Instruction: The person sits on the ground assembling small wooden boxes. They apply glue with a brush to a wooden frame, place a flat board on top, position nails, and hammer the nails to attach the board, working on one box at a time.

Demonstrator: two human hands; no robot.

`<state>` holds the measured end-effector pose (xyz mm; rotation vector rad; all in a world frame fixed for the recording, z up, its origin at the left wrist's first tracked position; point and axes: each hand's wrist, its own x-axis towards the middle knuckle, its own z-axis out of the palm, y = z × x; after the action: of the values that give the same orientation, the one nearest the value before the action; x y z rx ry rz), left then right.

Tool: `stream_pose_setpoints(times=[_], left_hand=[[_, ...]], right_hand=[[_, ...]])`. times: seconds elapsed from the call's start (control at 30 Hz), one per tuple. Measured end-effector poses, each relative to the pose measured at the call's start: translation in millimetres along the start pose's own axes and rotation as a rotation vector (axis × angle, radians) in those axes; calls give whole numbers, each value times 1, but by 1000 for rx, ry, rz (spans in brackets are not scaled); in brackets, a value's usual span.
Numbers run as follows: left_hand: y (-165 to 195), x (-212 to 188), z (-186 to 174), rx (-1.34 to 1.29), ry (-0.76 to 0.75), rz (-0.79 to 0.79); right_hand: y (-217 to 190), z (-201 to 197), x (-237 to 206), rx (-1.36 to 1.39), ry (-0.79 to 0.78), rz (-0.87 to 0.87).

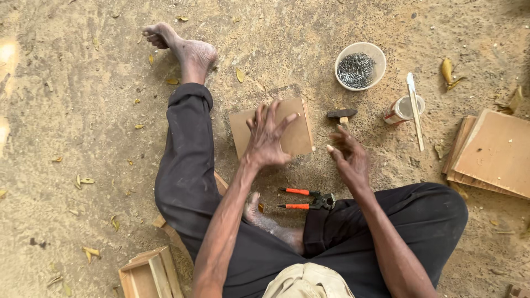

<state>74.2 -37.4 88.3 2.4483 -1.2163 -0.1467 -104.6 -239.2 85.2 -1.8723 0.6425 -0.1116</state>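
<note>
Plywood square lies on sandy ground under left hand.

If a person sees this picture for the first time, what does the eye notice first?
First come the two spread hands at the centre: the left hand over a brown board on the sandy ground, the right hand empty beside it. Next, the white bowl of nails above, and the orange-handled pincers below the hands.

A small cylindrical can lies on the sandy ground to the right of the right hand's fingertips, just beyond them; it wears a white label with a red band, its open mouth facing right
</note>
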Motion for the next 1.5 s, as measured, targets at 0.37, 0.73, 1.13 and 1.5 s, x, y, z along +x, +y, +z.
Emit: stream_pose_setpoints(times=[0.37,0.73,1.13,1.5], left_hand=[[34,-21,-11,-79,43,-16],[30,-14,-15,-157,13,-1],[9,-5,-9,-161,-17,14],[18,12,14,-10,-116,-83]], right_hand=[[6,15,9,1049,-395,433],[6,17,14,1245,-427,440],[13,32,21,1403,-376,451],[32,29,24,120,-47,92]])
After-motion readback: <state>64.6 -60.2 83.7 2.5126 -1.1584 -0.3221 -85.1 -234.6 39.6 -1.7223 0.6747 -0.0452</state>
